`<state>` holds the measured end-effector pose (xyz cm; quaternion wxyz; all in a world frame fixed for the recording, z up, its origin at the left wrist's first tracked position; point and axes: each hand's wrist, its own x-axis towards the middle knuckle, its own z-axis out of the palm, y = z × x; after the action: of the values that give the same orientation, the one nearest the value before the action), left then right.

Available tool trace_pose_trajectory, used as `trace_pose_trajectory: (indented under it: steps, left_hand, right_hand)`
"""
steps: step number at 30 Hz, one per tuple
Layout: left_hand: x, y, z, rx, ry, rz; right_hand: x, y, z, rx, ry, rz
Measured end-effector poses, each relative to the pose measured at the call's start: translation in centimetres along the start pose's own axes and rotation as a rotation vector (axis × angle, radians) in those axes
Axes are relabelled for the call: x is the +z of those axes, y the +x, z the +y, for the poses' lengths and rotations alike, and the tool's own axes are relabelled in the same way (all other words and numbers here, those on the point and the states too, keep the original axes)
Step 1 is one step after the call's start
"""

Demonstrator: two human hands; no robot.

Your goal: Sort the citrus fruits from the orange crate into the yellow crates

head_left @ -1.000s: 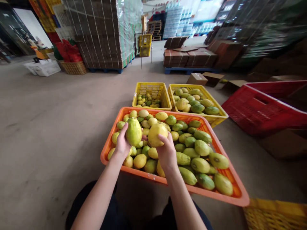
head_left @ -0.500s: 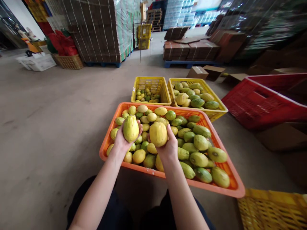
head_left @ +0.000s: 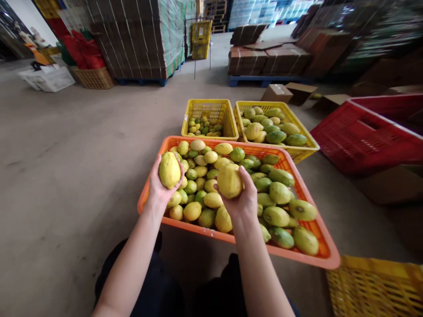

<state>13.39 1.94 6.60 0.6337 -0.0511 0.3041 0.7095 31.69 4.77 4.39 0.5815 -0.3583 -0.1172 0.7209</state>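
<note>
In my left hand (head_left: 157, 187) rests a yellow papaya (head_left: 169, 171), cupped in the palm with the fingers curled round it, above the left side of an orange crate (head_left: 211, 236). A rounder, ridged yellow papaya (head_left: 229, 181) sits in my right hand (head_left: 246, 198), with thumb and fingers around it, over the middle of the crate. Below both hands the crate is filled with papayas: small yellow ones (head_left: 192, 211) on the left and larger green ones (head_left: 276, 217) on the right. The hands cover some of the fruit.
Behind the orange crate stand a yellow crate (head_left: 233, 127) with small fruit and another yellow crate (head_left: 309, 152) with larger papayas. A red crate (head_left: 350, 132) is at the right, a yellow basket (head_left: 373, 286) at lower right. Cartons (head_left: 287, 59) sit on a pallet farther back.
My hands have moved apart: the left with its papaya to the left and slightly up, the right with its papaya to the right. The right papaya has turned. The view has shifted slightly.
</note>
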Motion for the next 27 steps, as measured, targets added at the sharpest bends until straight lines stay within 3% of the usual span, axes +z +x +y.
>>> trace_pose_trajectory:
  steps: [5, 13, 18, 23, 27]
  left_hand:
    - [-0.6, 0.6, 0.0, -0.114, 0.046, 0.006]
    - [-0.5, 1.3, -0.5, -0.153, 0.025, 0.135]
    - [-0.7, 1.7, -0.8, -0.153, 0.006, 0.153]
    - [-0.6, 1.5, -1.2, -0.194, -0.019, 0.155]
    - [-0.8, 1.6, -1.2, -0.257, -0.066, 0.135]
  right_hand:
    - [-0.5, 0.6, 0.4, 0.090, 0.033, -0.051]
    - [-0.6, 1.6, 1.6, 0.163, -0.003, 0.055]
    - [-0.6, 1.7, 2.2, 0.237, 0.055, -0.043]
    - [0.7, 1.2, 2.4, 0.346, 0.145, 0.105]
    - [1.0, 1.0, 2.0, 0.438, 0.171, 0.117]
